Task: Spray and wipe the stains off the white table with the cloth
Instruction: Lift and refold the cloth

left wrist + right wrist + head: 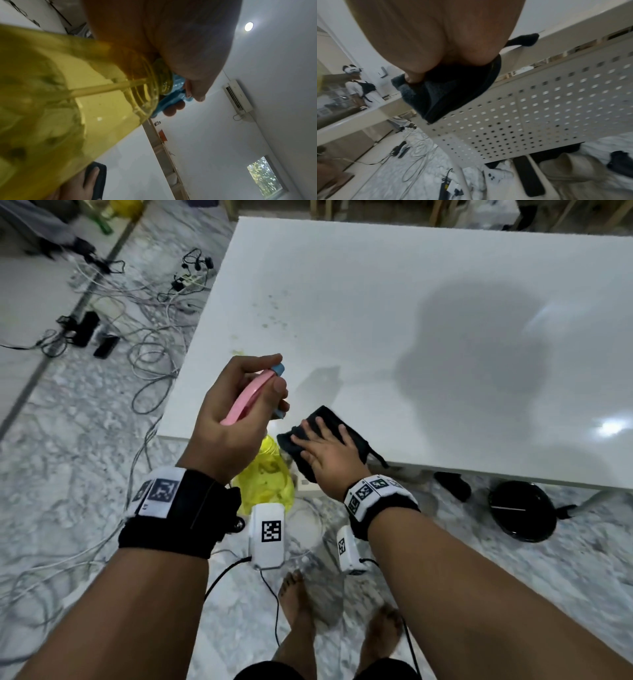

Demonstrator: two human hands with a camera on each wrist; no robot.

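While the left hand (239,402) is gripping the light, slick yellow spray bottle (265,477) by its pink trigger head at frame centre, the right hand (325,450) is lying flat, fingers straight, pressing the soft, limp dark cloth (329,416) at the white table (411,285) near edge

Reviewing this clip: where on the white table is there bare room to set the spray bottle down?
Bare top runs from the dark cloth rightward and up to the far edge of the white table. The stains occupy the left side. The near-left corner is crowded: left hand gripping the spray bottle, right hand flat on the cloth.
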